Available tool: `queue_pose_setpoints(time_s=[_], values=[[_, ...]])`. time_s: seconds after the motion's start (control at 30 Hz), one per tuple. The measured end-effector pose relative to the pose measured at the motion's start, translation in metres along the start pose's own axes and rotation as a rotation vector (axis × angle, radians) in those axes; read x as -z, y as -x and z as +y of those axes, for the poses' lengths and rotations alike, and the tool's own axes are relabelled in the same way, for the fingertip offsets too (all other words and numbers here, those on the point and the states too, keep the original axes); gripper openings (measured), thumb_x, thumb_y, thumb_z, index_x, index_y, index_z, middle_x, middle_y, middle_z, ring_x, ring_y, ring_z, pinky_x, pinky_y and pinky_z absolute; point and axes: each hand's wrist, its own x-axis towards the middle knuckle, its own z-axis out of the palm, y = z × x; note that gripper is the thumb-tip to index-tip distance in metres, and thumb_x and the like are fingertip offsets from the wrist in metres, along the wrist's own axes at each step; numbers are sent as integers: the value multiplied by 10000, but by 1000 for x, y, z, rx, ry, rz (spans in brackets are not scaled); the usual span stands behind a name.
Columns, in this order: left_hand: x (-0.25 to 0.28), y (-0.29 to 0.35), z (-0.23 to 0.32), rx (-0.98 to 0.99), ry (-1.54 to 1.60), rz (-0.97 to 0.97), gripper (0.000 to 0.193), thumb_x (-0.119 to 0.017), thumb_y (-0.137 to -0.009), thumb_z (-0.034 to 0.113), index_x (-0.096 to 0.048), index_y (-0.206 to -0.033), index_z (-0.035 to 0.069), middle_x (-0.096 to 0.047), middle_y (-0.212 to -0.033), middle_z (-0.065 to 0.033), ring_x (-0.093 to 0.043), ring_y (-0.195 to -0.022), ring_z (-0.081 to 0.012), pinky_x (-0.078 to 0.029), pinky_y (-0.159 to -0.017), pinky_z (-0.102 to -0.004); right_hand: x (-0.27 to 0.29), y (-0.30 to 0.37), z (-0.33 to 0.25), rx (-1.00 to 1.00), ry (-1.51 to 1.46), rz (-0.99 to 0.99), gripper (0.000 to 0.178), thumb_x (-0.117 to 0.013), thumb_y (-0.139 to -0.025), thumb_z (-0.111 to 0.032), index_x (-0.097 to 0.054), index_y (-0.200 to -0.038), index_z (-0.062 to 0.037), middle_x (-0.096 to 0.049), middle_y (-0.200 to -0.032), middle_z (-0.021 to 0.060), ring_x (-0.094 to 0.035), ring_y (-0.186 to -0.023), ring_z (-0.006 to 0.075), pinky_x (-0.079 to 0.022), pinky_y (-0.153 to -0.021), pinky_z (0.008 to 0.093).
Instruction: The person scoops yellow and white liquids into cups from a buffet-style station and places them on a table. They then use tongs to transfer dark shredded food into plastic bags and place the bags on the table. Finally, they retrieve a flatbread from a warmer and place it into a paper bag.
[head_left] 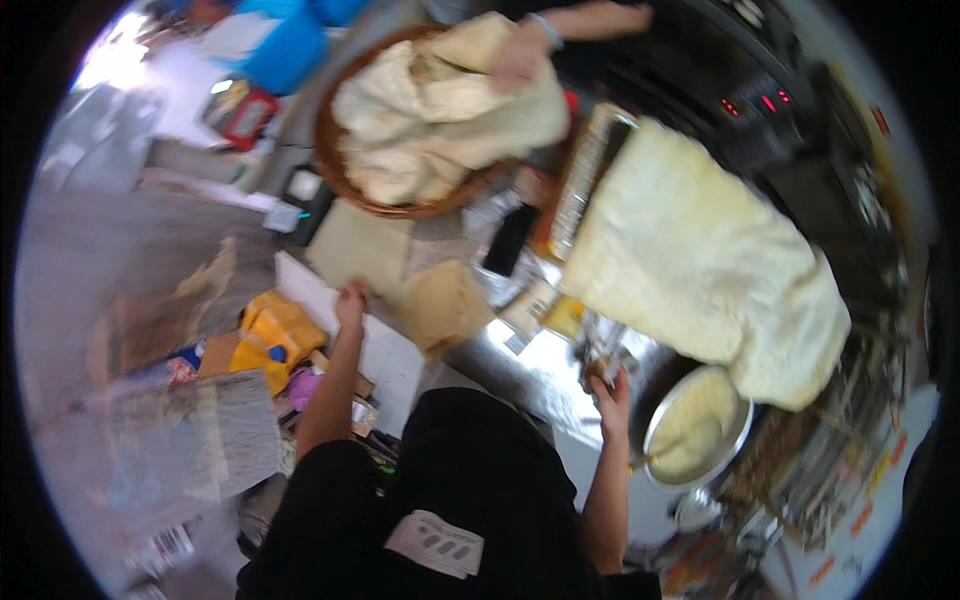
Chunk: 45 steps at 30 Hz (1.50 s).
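My left hand (352,301), its fingers curled, is at the near edge of a flat brown paper sheet (360,243). Blur hides what is between its fingers. A folded brown paper piece (445,305) lies to its right. My right hand (610,396) is closed on a small thing too smeared to name, beside crumpled, shiny clear wrapping (604,345). Just right of that hand is a metal bowl (651,437) of pale yellowish batter-like food, with a ladle (697,441) in it. Beyond it spreads a large pale cloth (690,245).
Another person's hand (520,60) rests on white cloth (440,115) in a round brown basket (325,150). A dark phone (510,240) and a foil-lined tray (580,190) lie mid-counter. Yellow packages (285,325) sit left of my left arm. An appliance with red lit digits (755,120) stands far right.
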Motion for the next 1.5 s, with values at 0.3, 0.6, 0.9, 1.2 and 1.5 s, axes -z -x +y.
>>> queue_pose_setpoints(time_s=[0.3,0.6,0.9,1.2,1.5], values=[[-21,69,66,-309,353,-281,207,-406,-938,43,-600,-863,52,-539,-691,-8,-473,-600,-79,-384,-535,-221,14,12,56,8,952,384,284,-617,-870,-179,-673,-1122,-61,-716,-918,174,-703,-869,349,-542,-776,431],[115,192,-201,193,-225,-291,284,-547,-898,252,-658,-949,-4,-691,-755,-120,-675,-652,-228,-539,-629,-368,-6,-64,65,-99,1195,221,300,-623,-829,-298,-714,-939,-34,-695,-939,241,-665,-923,433,-529,-810,513],[232,372,-303,686,68,-47,237,-513,-902,168,-654,-882,-21,-681,-799,-130,-671,-697,-252,-517,-590,-377,26,7,-4,-169,935,-20,444,-642,-863,-390,-648,-704,24,-610,-572,140,-615,-449,228,-472,-423,341],[218,320,-253,321,-414,-289,292,-546,-832,188,-688,-1003,-1,-713,-841,-140,-701,-761,-262,-554,-713,-374,55,61,-25,-139,355,-50,310,-524,-979,-263,-593,-771,-44,-520,-557,25,-521,-401,147,-416,-364,268],[216,204,-85,-46,127,-567,259,-592,-946,223,-651,-1128,50,-657,-897,-43,-624,-783,-147,-512,-738,-291,-66,173,-11,327,530,23,165,-513,-964,-75,-626,-872,4,-571,-728,0,-539,-666,76,-453,-589,242]])
